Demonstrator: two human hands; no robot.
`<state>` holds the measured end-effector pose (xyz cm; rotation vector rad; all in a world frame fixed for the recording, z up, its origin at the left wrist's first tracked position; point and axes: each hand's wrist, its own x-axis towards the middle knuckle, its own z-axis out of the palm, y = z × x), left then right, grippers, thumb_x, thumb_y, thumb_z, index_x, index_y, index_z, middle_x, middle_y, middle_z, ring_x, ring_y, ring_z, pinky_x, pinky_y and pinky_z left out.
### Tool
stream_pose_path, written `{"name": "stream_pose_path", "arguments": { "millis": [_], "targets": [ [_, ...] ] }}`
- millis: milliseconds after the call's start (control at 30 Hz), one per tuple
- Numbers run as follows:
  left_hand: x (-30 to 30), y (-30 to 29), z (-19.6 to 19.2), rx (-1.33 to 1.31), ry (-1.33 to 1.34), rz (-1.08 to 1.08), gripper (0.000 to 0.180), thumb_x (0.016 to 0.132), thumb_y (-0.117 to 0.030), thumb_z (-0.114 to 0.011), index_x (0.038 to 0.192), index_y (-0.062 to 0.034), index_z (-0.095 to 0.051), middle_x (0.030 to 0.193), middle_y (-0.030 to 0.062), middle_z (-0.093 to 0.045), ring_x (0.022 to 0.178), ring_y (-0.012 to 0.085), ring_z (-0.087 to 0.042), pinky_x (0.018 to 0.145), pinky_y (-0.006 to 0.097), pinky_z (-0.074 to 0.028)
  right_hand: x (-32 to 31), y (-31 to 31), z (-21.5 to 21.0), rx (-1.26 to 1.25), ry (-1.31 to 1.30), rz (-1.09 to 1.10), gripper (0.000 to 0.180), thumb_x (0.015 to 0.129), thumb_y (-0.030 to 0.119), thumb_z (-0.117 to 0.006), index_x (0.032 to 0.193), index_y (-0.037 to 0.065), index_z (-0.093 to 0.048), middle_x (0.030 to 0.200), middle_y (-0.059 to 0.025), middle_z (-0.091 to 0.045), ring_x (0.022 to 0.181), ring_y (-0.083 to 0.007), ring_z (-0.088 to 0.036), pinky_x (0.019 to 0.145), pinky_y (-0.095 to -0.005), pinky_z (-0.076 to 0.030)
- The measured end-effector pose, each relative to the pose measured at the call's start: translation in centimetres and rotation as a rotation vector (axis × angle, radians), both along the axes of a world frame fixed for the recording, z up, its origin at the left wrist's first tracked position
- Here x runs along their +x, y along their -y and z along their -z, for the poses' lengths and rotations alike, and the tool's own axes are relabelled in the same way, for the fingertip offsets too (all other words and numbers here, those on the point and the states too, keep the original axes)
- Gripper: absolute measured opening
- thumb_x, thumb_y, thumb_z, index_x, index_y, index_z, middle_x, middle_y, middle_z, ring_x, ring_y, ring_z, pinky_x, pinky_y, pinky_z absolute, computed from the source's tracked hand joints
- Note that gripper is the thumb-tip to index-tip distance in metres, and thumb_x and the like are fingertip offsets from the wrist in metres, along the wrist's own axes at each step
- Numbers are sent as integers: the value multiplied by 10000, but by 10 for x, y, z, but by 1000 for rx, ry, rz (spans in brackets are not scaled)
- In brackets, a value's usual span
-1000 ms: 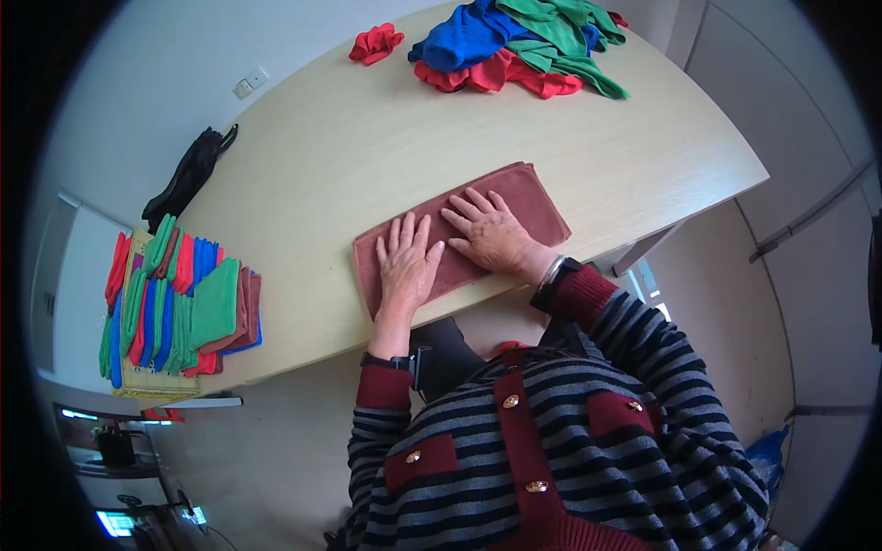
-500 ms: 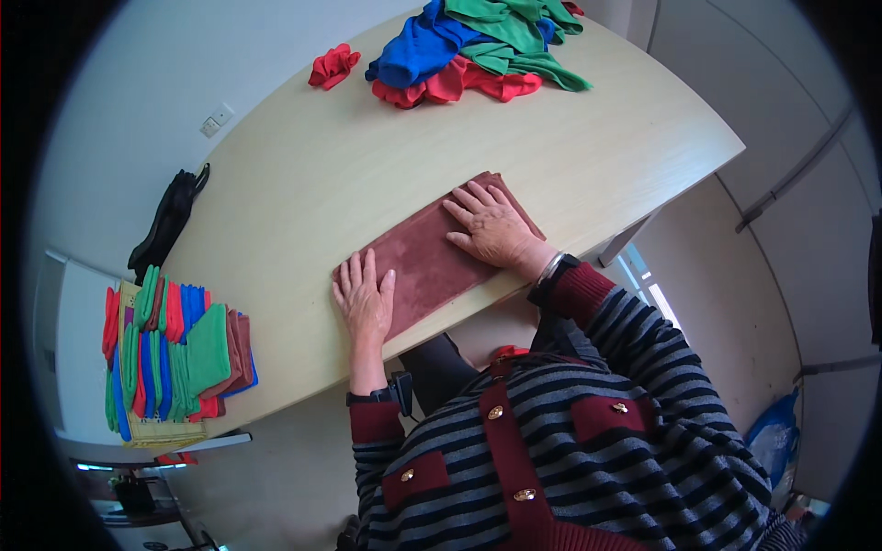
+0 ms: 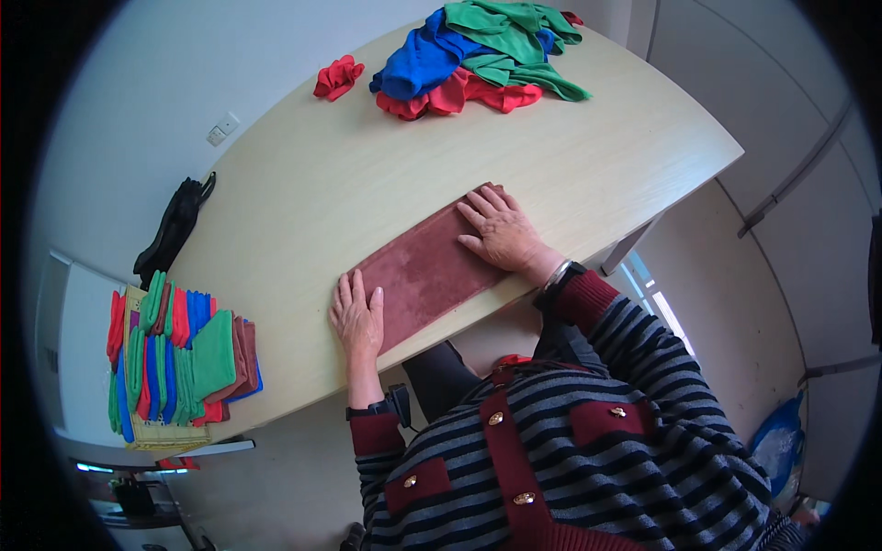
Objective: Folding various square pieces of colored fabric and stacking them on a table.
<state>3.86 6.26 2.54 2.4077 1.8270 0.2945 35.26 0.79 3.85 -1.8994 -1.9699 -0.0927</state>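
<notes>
A brown cloth (image 3: 423,275), folded into a long flat rectangle, lies slantwise near the front edge of the table. My left hand (image 3: 357,314) rests flat across its left end, fingers stretched out and pointing away from me. On its right end lies my right hand (image 3: 503,231), palm down with the fingers spread. Both hands press on the cloth without gripping it. The parts of the cloth under my palms are hidden.
At the far side of the pale table (image 3: 606,138) sits a loose heap of blue, green and red cloths (image 3: 496,55), with one crumpled red cloth (image 3: 339,78) beside it. Folded cloths (image 3: 175,358) fill a yellow holder at left. A black object (image 3: 172,230) stands behind them.
My left hand has slid slightly left to the cloth's end, and my right hand slightly right. More of the cloth's middle shows between them. The whole view has shifted a little.
</notes>
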Motion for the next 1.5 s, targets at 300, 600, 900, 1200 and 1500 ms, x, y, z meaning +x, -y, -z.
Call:
{"name": "stream_pose_path", "arguments": {
  "millis": [300, 600, 900, 1200, 1500],
  "targets": [
    [2, 5, -14, -57, -2, -100, 681, 1008, -538, -392, 1586, -200, -269, 1661, 92, -202, 1521, 312, -194, 1230, 511, -94, 11, 4, 5, 8, -25, 45, 587, 986, 417, -531, 1482, 114, -449, 1556, -129, -396, 1445, -328, -338, 1172, -454, -269],
    [-22, 15, 2, 66, 66, -190, 720, 995, -565, -421, 1566, -144, -302, 1614, 139, -298, 1502, 335, -227, 1214, 542, -134, 25, 3, 21, 15, -1, 19, 599, 979, 425, -536, 1489, 125, -444, 1581, -85, -374, 1443, -332, -334, 1181, -488, -254],
    [-6, 32, -20, 117, 111, -300, 545, 927, -462, -627, 1239, -16, -584, 1367, 197, -515, 1299, 361, -451, 1079, 562, -338, 27, 15, 12, -30, 82, 138, 594, 970, 382, -564, 1486, 120, -432, 1563, -87, -376, 1451, -357, -312, 1172, -527, -257],
    [-4, 15, -25, -9, 332, -347, 303, 851, -284, -715, 894, 10, -655, 1061, 202, -675, 932, 374, -654, 836, 438, -516, -53, 6, -14, 94, 41, -119, 589, 952, 308, -594, 1465, 65, -435, 1525, -151, -409, 1441, -344, -337, 1188, -519, -250],
    [-19, -2, -3, -362, 1403, -258, 404, 832, -52, -728, 1205, 17, -586, 1115, 153, -677, 1011, 252, -667, 865, 371, -542, -67, -17, 3, -56, 87, -134, 600, 994, 396, -496, 1494, 77, -411, 1557, -146, -379, 1461, -347, -311, 1186, -548, -229]
  ]
}}
